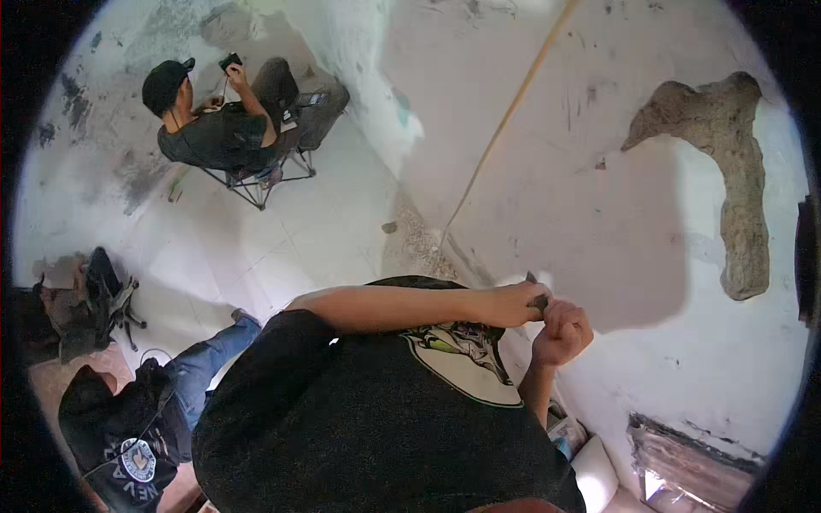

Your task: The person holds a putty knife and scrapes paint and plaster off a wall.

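My left arm reaches across in front of my dark shirt (282, 419). The left hand (511, 304) is closed around a small dark object (538, 302), with a pointed dark tip showing above the fingers; its kind is too small to tell. My right hand (563, 332) is curled shut right beside it, knuckles up, touching or almost touching the left one. Whether the right fingers grip the same object is hidden. Both hands are in front of the white wall (616, 248), apart from its surface as far as I can tell.
A rough brown patch (744, 179) of bare plaster curves down the wall at right. A thin tan strip (510, 111) runs along it. Rubble (419, 248) lies at its foot. One person (222, 128) sits on a folding chair; another (128, 436) is at lower left.
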`<move>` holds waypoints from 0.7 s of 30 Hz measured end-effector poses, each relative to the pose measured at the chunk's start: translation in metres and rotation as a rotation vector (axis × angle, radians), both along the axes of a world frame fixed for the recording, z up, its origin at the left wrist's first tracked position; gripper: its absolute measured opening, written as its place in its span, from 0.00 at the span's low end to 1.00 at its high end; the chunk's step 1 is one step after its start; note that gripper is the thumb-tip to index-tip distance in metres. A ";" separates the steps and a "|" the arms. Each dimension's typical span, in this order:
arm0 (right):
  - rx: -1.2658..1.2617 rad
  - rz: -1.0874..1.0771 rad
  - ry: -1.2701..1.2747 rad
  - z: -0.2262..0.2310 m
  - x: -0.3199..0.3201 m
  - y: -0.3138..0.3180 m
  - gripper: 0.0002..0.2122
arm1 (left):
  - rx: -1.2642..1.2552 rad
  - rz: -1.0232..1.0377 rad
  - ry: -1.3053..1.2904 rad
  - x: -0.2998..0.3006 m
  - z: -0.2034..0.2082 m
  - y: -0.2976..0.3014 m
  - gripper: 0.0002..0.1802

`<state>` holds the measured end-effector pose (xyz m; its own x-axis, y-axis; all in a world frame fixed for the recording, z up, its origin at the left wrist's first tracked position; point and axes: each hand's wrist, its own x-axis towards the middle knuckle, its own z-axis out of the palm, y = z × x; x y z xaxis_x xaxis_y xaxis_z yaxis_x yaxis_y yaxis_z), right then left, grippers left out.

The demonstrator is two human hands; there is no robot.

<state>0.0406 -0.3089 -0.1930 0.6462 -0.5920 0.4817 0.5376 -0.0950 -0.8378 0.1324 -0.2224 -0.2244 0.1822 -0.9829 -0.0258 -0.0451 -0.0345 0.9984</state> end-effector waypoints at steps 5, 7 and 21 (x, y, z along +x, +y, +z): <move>-0.030 0.083 -0.074 0.013 0.007 0.003 0.14 | -0.090 0.213 -0.275 -0.006 0.005 0.010 0.28; -0.067 0.125 -0.082 0.012 0.005 0.003 0.14 | -0.094 0.208 -0.416 -0.003 0.008 0.017 0.30; 0.247 0.120 0.038 0.032 0.019 0.055 0.09 | -0.097 0.082 -0.495 0.016 -0.024 0.056 0.29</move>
<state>0.0592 -0.2535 -0.1612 0.7337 -0.6064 0.3066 0.5003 0.1768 -0.8476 0.1481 -0.1667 -0.2480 0.2258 -0.9586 0.1733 -0.5145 0.0337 0.8568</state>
